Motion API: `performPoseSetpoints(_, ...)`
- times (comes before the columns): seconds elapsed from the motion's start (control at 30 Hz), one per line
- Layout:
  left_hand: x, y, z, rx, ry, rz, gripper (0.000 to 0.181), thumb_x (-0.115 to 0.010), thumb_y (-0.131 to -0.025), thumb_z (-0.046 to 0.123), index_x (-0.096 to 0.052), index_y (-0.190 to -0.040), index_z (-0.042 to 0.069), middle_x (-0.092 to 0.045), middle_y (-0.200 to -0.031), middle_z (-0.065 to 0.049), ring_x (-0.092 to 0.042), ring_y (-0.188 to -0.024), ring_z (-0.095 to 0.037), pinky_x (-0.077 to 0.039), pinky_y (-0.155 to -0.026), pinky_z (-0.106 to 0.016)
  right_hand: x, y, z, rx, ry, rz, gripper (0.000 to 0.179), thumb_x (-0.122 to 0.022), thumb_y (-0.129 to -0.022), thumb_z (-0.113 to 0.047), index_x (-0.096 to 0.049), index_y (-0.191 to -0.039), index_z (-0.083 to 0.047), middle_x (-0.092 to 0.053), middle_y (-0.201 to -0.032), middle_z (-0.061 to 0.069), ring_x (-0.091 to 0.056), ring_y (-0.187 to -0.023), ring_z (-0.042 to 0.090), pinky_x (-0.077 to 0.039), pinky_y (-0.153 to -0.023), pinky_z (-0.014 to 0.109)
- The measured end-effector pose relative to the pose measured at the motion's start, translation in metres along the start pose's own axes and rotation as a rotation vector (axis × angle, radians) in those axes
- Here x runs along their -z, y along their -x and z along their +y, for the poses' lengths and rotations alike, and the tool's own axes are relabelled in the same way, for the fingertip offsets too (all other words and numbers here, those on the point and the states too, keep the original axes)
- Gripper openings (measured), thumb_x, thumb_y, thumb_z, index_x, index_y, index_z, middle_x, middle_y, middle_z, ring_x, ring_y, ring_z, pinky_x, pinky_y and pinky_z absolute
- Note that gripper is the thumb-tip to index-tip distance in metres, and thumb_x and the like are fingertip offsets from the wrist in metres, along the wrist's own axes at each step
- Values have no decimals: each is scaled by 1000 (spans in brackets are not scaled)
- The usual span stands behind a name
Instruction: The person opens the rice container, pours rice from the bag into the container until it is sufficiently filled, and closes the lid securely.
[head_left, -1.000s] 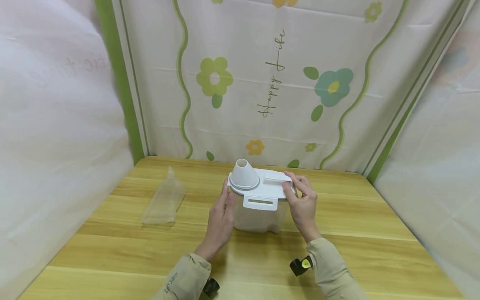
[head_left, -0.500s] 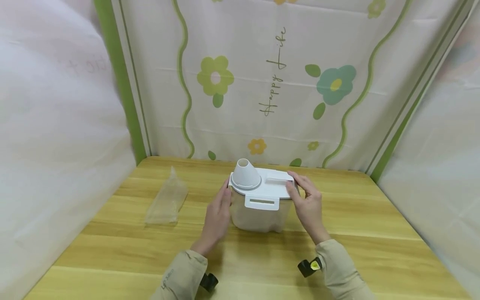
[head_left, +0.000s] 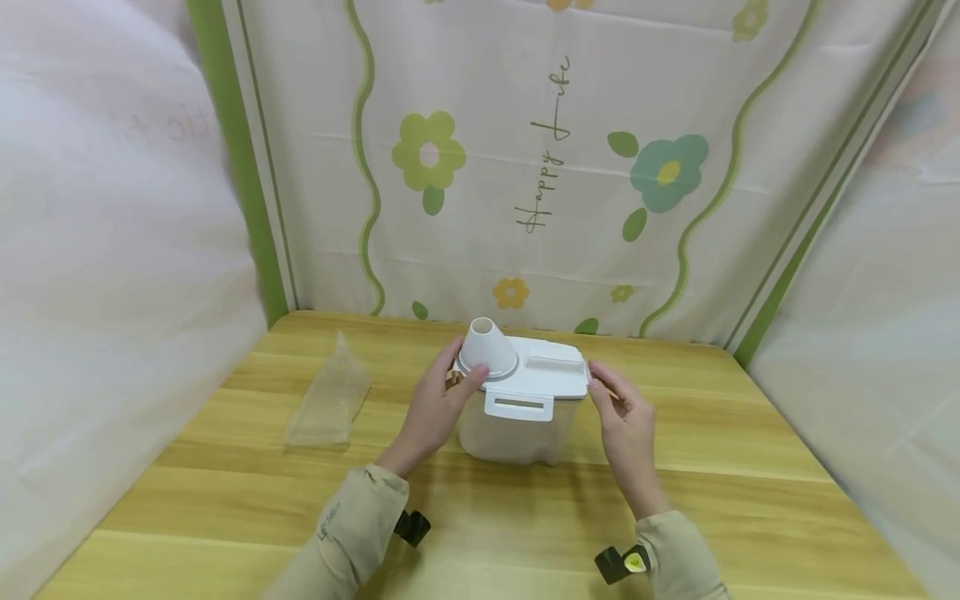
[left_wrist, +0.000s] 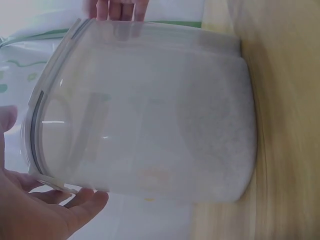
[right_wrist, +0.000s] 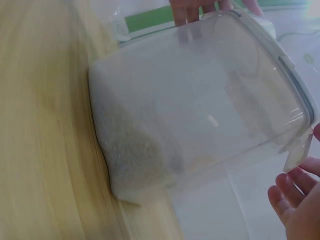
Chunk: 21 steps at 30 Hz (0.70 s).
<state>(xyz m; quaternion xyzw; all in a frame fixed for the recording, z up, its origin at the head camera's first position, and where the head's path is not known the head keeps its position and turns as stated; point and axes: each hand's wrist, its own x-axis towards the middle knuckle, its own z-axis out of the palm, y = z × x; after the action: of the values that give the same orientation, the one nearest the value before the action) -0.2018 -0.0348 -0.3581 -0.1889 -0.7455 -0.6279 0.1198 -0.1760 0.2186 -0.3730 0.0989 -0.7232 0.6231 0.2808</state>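
Observation:
A clear plastic storage container (head_left: 506, 437) with a white lid (head_left: 528, 383) stands upright on the wooden table. Pale fine grains (right_wrist: 132, 150) lie in its lower part. On the lid's left end sits a white cone (head_left: 483, 350) with an open top. My left hand (head_left: 431, 408) grips the container's left end, thumb on the lid beside the cone and fingers at the left latch (left_wrist: 57, 185). At the other end, my right hand (head_left: 628, 429) pinches the right latch (right_wrist: 298, 152), which sticks outward. The front latch (head_left: 519, 417) also stands out from the wall.
A crumpled clear plastic bag (head_left: 330, 404) lies left of the container on the table (head_left: 240, 492). Behind the table's back edge hangs a flower-patterned curtain (head_left: 465, 233), and pale cloth (head_left: 112, 292) closes off both sides.
My left hand has shifted up, its thumb moving from the container's wall onto the lid by the cone. My right hand has slid outward off the lid's top to the right latch.

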Motion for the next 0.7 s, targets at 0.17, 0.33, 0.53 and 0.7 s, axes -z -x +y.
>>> performPoseSetpoints(0.17, 2, -9, -4, 53, 3, -31, 63, -71, -91, 40, -47, -144, 15, -54, -130, -4, -53, -115, -22, -48, -95, -42, -4, 7, 7, -45, -70, -1, 34, -58, -101, -17, -62, -131, 0, -55, -137, 10, -53, -123, 21, -47, -95, 24)
performPoseSetpoints(0.33, 3, -15, -14, 75, 43, -66, 69, -80, -83, 38, -49, -142, 20, -56, -126, -5, -58, -107, -27, -54, -83, -39, -7, 10, 8, -17, -94, 3, 34, -54, -103, -12, -59, -133, 2, -53, -139, 12, -56, -121, 22, -49, -93, 28)
performPoseSetpoints(0.53, 5, -15, -15, 76, 46, -54, 73, -83, -79, 42, -50, -141, 22, -58, -123, -2, -60, -104, -25, -56, -79, -37, -10, 14, 10, -14, -109, 8, 35, -52, -103, -10, -56, -136, 0, -50, -142, 15, -55, -122, 21, -48, -94, 28)
performPoseSetpoints(0.7, 6, -15, -19, 70, 56, -52, 74, -83, -78, 45, -51, -141, 23, -58, -123, -2, -60, -103, -25, -56, -79, -37, -14, 17, 10, -1, -107, 39, 34, -51, -102, -4, -57, -136, -1, -52, -141, 14, -57, -119, 18, -48, -93, 28)
